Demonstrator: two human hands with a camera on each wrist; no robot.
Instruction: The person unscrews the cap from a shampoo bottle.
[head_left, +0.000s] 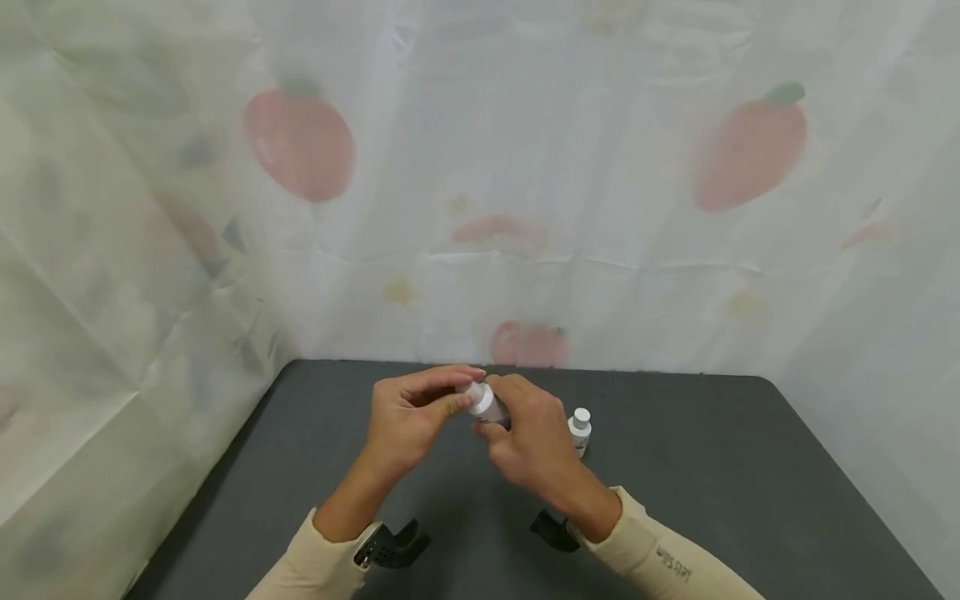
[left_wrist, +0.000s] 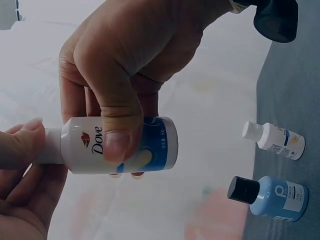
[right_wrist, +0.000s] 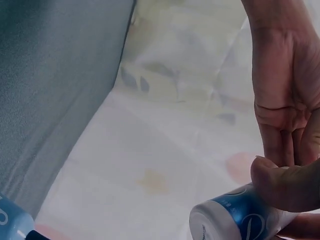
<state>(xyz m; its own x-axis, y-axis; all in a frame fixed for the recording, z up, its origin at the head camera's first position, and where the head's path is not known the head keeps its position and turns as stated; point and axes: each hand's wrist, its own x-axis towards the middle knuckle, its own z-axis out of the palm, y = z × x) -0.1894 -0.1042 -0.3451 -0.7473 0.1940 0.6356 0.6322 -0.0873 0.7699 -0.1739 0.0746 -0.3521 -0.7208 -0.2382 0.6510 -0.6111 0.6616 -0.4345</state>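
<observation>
A small white and blue Dove bottle is held up above the table, tilted in the head view, its white cap towards the left hand. My right hand grips the bottle's body, thumb across the label. From the other side my left hand pinches the cap between thumb and fingers. The bottle's base faces the right wrist view. Another small white bottle with a white cap stands on the table just beyond the right hand.
Beside the standing white bottle is a blue bottle with a black cap, hidden in the head view. The dark grey table ends at a pale curtain printed with fruit. Curtains also hang along both sides.
</observation>
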